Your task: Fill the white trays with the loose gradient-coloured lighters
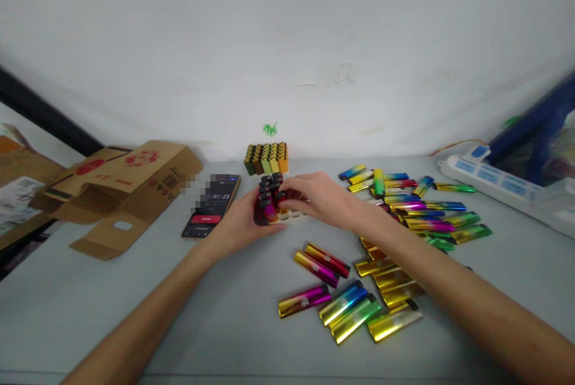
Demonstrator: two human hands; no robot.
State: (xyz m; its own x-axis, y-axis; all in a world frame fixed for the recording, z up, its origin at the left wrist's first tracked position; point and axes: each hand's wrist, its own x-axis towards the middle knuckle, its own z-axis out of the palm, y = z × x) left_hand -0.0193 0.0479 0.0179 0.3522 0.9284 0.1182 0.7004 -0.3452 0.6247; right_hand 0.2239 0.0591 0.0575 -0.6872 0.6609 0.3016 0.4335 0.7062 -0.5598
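Several cigarette lighters (268, 210) with black tops stand upright in rows in a whitish slotted tray (294, 215). My left hand (242, 217) is wrapped round the left side of this tray and its lighters. From the right, my right hand (314, 196) reaches over the tray, thumb and fingers pinched on a red lighter (282, 198) at the end of a row. The lower part of that lighter is partly hidden by my fingers. Loose shiny lighters (350, 304) in gold, blue, green, red and purple lie below and to the right of my right forearm.
Behind the tray stands a block of upright lighters (266, 158) near the wall. A phone (215, 205) showing a timer lies left of my left hand. An open cardboard box (135, 181) lies at the left, a white power strip (503, 184) at the right.
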